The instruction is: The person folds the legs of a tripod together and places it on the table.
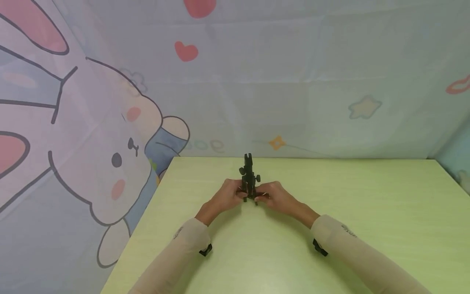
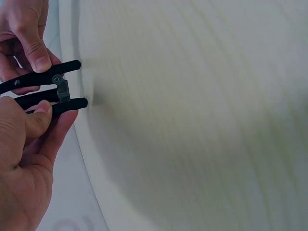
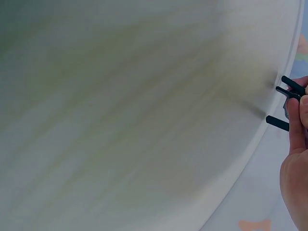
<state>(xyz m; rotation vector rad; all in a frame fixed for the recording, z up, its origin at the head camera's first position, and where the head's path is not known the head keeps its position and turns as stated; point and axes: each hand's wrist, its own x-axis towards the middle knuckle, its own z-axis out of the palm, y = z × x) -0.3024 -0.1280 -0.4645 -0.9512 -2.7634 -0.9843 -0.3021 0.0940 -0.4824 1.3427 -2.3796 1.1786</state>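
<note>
A small black tripod [image 1: 249,173] with side knobs and a two-pronged top stands upright between both hands, near the far part of the table. My left hand [image 1: 228,195] pinches a leg on its left side between thumb and fingers. From the other side, my right hand [image 1: 277,197] grips another leg the same way. The left wrist view shows the tripod's legs [image 2: 67,104] spread apart around a small metal hinge [image 2: 62,89]. In the right wrist view, leg tips [image 3: 277,123] stick out past the fingers; the upper part is out of frame there.
The pale yellow-green table [image 1: 367,204] spreads out around the hands. Behind it hangs a cloth backdrop [image 1: 279,81] printed with hearts and stars, with a large cartoon rabbit [image 1: 99,163] on the left. Dark wrist cameras [image 1: 320,248] sit under the sleeves.
</note>
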